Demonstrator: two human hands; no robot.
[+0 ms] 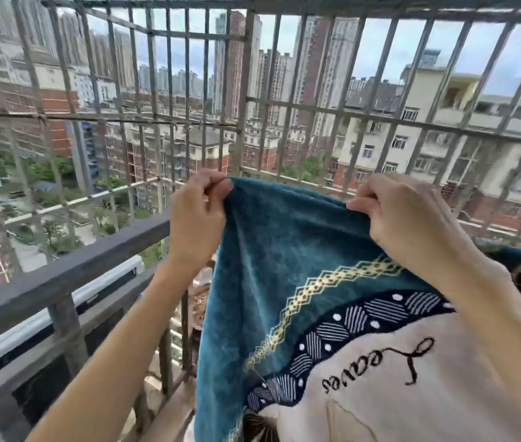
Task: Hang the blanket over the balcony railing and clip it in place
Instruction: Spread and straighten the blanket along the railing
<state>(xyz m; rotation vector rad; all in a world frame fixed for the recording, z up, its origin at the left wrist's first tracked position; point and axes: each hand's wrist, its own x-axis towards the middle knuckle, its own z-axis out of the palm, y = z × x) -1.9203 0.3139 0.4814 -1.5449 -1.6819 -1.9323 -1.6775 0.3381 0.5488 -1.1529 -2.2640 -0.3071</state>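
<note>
The left hand (198, 215) and the right hand (409, 218) each pinch the upper edge of the teal plush blanket (272, 250) between curled fingers and thumb, holding that edge above the dark grey metal balcony railing (61, 275). The blanket carries a yellow diamond band, a navy band of white hatched ovals and a cream centre; it hangs on the near side of the railing and hides its right-hand stretch. A grey barred metal grille (249, 90) stands beyond.

One left hand (197, 215), one right hand (404, 215), one blanket (272, 250), one railing (61, 277).
</note>
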